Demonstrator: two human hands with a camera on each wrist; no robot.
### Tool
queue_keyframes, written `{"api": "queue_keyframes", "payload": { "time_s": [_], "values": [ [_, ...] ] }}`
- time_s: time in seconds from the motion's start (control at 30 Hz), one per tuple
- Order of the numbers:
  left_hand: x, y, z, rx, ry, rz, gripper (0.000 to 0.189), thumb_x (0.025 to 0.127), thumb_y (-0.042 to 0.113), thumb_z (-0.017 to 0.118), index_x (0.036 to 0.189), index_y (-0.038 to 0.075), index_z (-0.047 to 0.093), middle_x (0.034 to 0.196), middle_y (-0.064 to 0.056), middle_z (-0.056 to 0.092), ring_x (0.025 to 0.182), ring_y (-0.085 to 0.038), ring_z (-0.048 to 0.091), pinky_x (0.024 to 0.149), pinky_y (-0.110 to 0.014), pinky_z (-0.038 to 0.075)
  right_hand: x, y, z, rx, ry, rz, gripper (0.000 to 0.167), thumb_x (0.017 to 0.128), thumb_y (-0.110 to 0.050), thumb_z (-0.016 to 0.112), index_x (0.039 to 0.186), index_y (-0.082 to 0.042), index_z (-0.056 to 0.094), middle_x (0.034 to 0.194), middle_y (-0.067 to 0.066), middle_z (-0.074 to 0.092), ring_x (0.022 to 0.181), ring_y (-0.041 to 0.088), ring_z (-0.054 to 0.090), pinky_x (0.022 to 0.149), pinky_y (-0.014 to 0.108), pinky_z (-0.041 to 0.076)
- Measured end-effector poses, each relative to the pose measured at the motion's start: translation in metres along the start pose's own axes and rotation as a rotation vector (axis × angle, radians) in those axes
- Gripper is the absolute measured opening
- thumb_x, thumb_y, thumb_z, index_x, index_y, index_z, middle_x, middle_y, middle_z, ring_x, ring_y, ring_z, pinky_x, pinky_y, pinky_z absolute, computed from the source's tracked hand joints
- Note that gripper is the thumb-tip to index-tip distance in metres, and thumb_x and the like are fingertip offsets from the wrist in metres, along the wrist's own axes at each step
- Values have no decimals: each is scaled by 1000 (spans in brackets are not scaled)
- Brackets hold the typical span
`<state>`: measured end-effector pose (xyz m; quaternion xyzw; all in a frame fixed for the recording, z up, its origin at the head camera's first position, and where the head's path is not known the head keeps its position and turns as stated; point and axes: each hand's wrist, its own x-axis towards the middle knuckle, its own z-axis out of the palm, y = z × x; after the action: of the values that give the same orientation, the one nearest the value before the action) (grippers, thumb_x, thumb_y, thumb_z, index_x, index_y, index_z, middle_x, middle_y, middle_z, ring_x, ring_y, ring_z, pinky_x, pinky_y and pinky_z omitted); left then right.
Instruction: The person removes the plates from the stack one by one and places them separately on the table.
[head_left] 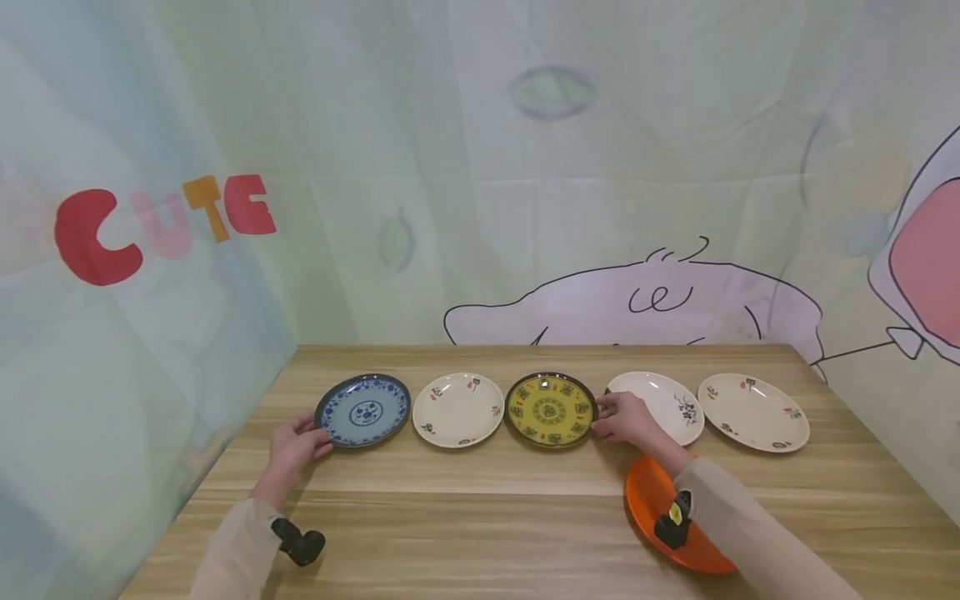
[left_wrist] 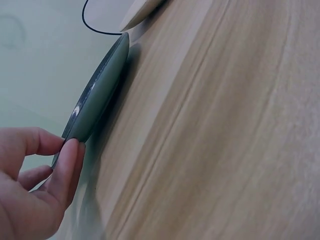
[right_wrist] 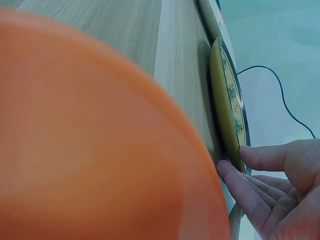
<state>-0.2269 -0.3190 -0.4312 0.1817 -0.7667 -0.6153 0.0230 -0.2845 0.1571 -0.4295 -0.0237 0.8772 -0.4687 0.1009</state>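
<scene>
My left hand [head_left: 294, 454] pinches the left rim of a round blue plate [head_left: 366, 411] with a floral pattern and dark edge. In the left wrist view, thumb and fingers lie on either side of that plate's rim [left_wrist: 97, 100]. At the middle of the row, my right hand [head_left: 626, 419] pinches the right rim of a yellow plate [head_left: 550, 410] with dark motifs. The right wrist view shows the thumb on the yellow plate's rim [right_wrist: 230, 95] and a finger under its edge. Between these plates lies a cream plate [head_left: 458, 410] with small prints.
Right of the yellow plate, a white plate [head_left: 663, 400] with a dark branch print lies partly behind my right hand. Farther right is an oval cream plate [head_left: 753, 412]. An orange plate [head_left: 648, 504] sits nearer me, partly under my right forearm. A printed cloth [head_left: 375, 167] rises behind the wooden table [head_left: 450, 517].
</scene>
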Motion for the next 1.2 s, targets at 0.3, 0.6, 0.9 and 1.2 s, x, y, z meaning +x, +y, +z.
{"api": "queue_keyframes", "payload": {
  "time_s": [0.3, 0.6, 0.9, 1.2],
  "values": [
    [1, -1, 1, -32, 3, -22, 61, 86, -5, 46, 139, -9, 18, 137, -34, 27, 75, -3, 56, 69, -16, 52, -1, 0, 0, 12, 4, -10, 52, 75, 4, 66, 122, 13, 47, 93, 22, 65, 67, 17, 64, 58, 30, 55],
    [2, -2, 1, 7, -26, -9, 59, 87, -2, 48, 139, -8, 21, 138, -33, 28, 81, -5, 56, 71, -16, 52, -1, 1, 0, 7, -1, -3, 51, 76, 3, 66, 122, 13, 47, 94, 21, 65, 69, 17, 64, 59, 30, 55],
    [6, -6, -1, 3, -57, -19, 63, 85, -3, 52, 139, -8, 19, 137, -35, 25, 73, -2, 58, 69, -17, 53, 1, 1, 0, -1, 1, 0, 51, 76, 2, 66, 122, 12, 47, 94, 21, 65, 69, 16, 64, 59, 29, 55],
    [8, -11, -4, 43, -68, -3, 64, 84, -2, 54, 138, -10, 21, 136, -36, 28, 75, -2, 58, 69, -18, 53, 1, 2, 1, 9, 8, -1, 51, 76, 3, 67, 122, 12, 48, 91, 19, 66, 67, 16, 63, 58, 29, 55]
  ]
}}
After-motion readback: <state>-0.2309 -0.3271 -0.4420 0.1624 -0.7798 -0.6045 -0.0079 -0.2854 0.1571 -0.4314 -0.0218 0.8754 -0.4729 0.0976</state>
